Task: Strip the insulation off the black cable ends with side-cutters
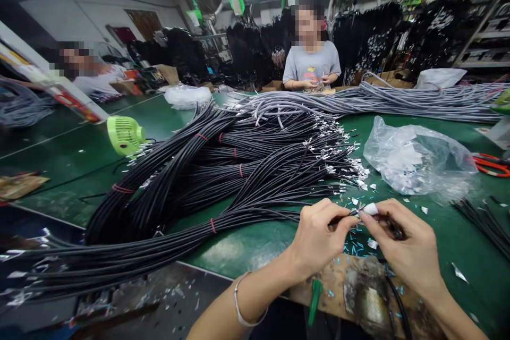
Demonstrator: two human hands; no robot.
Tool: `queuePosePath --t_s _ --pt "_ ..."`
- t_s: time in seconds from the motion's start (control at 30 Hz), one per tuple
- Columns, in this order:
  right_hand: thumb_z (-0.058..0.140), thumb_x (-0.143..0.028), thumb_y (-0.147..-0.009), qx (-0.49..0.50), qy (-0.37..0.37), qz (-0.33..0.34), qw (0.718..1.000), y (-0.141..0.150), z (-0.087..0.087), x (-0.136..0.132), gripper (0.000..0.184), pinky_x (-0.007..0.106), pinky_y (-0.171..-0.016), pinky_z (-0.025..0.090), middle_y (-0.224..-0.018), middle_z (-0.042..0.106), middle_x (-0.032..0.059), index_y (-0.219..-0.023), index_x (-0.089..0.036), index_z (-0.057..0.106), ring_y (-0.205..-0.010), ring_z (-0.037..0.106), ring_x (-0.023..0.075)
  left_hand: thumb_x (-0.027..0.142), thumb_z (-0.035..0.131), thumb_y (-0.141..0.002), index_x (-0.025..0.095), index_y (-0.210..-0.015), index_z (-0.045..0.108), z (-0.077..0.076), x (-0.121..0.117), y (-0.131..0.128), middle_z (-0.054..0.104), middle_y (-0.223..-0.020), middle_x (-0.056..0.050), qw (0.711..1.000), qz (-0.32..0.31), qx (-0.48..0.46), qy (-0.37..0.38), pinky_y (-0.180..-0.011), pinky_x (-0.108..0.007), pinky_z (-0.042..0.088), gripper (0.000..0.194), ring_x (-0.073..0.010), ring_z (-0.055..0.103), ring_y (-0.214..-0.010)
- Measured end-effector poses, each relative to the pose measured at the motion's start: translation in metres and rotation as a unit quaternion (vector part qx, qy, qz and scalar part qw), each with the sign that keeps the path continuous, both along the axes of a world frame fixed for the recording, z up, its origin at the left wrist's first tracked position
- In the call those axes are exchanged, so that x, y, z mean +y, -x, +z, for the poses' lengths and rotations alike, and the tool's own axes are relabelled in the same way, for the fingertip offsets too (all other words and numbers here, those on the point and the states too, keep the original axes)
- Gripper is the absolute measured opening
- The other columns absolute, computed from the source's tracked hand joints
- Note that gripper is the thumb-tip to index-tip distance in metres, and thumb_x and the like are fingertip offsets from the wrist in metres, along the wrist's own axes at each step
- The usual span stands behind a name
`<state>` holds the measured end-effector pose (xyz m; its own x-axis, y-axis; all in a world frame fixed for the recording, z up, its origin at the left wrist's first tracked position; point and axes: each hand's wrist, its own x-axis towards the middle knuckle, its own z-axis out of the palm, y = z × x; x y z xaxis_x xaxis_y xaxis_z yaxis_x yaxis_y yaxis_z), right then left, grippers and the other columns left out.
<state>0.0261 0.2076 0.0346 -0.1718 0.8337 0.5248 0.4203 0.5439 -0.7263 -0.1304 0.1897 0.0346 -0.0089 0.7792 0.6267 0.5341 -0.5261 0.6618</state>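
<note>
My left hand (322, 228) is closed in a pinch on the end of a black cable, whose thin inner wires (356, 211) show at the fingertips. Meeting it there, my right hand (410, 247) pinches at the same wires, with a small white piece (370, 209) against its thumb and finger. Something dark (394, 227) sits inside the curl of the right hand; its kind is unclear. Left of my hands lie long bundles of black cables (171, 191), tied with red bands, their stripped ends (338, 164) white and frayed.
Blue and white scraps (354, 247) litter the green table (247, 247). Below my hands is a worn board (330, 303) with a metal block and green handle (314, 297). A clear bag (418, 156), orange-handled scissors (492, 164), grey cables (398, 100) and a green fan (125, 135) surround. Two people sit beyond.
</note>
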Motion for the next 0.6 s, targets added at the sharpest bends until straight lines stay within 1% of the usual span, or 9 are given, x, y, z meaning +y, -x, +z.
queuePosePath --t_s 0.07,0.1,0.17,0.23,0.3,0.4,0.47,0.53,0.6 --pt "0.064 -0.029 -0.078 0.053 0.112 0.018 0.992 -0.001 -0.003 0.003 0.013 0.023 -0.049 0.033 -0.066 0.049 -0.0016 -0.078 -0.019 0.057 -0.055 0.042 0.0093 0.014 0.066 -0.076 0.011 -0.073 0.069 -0.001 0.001 0.001 0.061 -0.058 -0.002 0.999 -0.007 0.022 -0.038 -0.048 -0.021 0.040 0.005 -0.0099 0.051 -0.049" --pt "0.064 -0.035 -0.078 0.091 0.185 0.037 0.978 -0.001 -0.004 0.004 0.018 0.022 -0.046 0.030 -0.061 0.044 -0.0034 -0.079 -0.018 0.056 -0.051 0.037 0.0085 0.013 0.065 -0.077 0.012 -0.074 0.068 -0.002 0.002 0.001 0.062 -0.060 -0.002 0.998 -0.010 0.026 -0.054 -0.048 -0.021 0.040 0.005 -0.0100 0.051 -0.050" --pt "0.064 -0.043 -0.076 0.163 0.313 0.089 0.931 -0.002 -0.006 0.006 0.029 0.021 -0.041 0.022 -0.054 0.032 -0.0074 -0.083 -0.017 0.054 -0.045 0.026 0.0064 0.011 0.063 -0.078 0.013 -0.075 0.068 -0.002 0.003 0.003 0.063 -0.062 -0.002 0.997 -0.020 0.021 -0.068 -0.050 -0.021 0.042 0.006 -0.0105 0.052 -0.052" --pt "0.066 -0.047 -0.073 0.192 0.369 0.138 0.899 -0.002 -0.006 0.007 0.034 0.020 -0.040 0.017 -0.055 0.030 -0.0080 -0.085 -0.017 0.054 -0.045 0.021 0.0055 0.011 0.064 -0.077 0.014 -0.072 0.067 -0.002 0.004 0.004 0.063 -0.063 -0.002 0.998 -0.032 0.002 -0.053 -0.051 -0.022 0.043 0.006 -0.0111 0.053 -0.055" --pt "0.069 -0.044 -0.070 0.166 0.340 0.153 0.913 -0.003 -0.005 0.010 0.032 0.020 -0.043 0.025 -0.060 0.039 -0.0046 -0.079 -0.016 0.056 -0.050 0.031 0.0070 0.012 0.066 -0.075 0.015 -0.070 0.067 -0.002 0.005 0.004 0.062 -0.063 -0.002 0.999 -0.041 -0.012 -0.022 -0.051 -0.022 0.043 0.006 -0.0114 0.053 -0.055" --pt "0.074 -0.038 -0.065 0.131 0.271 0.088 0.950 -0.003 -0.006 0.014 0.029 0.021 -0.049 0.034 -0.065 0.049 -0.0010 -0.071 -0.016 0.057 -0.060 0.042 0.0105 0.012 0.063 -0.077 0.014 -0.071 0.067 -0.003 0.005 0.002 0.060 -0.063 -0.002 0.999 -0.035 0.002 0.000 -0.050 -0.022 0.042 0.007 -0.0110 0.052 -0.054" --pt "0.073 -0.040 -0.066 0.161 0.294 0.060 0.940 -0.002 -0.007 0.014 0.031 0.021 -0.043 0.028 -0.058 0.043 -0.0041 -0.077 -0.017 0.056 -0.050 0.036 0.0082 0.013 0.063 -0.078 0.014 -0.071 0.068 -0.003 0.005 0.001 0.061 -0.064 -0.003 1.000 -0.022 0.007 0.014 -0.051 -0.022 0.042 0.009 -0.0109 0.051 -0.054" --pt "0.067 -0.044 -0.072 0.182 0.329 0.091 0.922 0.000 -0.007 0.012 0.033 0.020 -0.038 0.021 -0.054 0.035 -0.0070 -0.084 -0.017 0.054 -0.042 0.026 0.0060 0.017 0.065 -0.077 0.014 -0.070 0.069 -0.002 0.006 0.001 0.063 -0.064 -0.003 0.998 -0.018 -0.007 0.052 -0.052 -0.022 0.042 0.008 -0.0111 0.053 -0.054" --pt "0.063 -0.042 -0.076 0.142 0.287 0.117 0.940 0.000 -0.006 0.010 0.028 0.022 -0.040 0.025 -0.057 0.039 -0.0051 -0.084 -0.017 0.054 -0.045 0.032 0.0076 0.019 0.066 -0.077 0.015 -0.070 0.069 0.001 0.006 0.002 0.065 -0.062 -0.002 0.994 -0.036 -0.028 0.102 -0.051 -0.022 0.042 0.009 -0.0115 0.054 -0.054"
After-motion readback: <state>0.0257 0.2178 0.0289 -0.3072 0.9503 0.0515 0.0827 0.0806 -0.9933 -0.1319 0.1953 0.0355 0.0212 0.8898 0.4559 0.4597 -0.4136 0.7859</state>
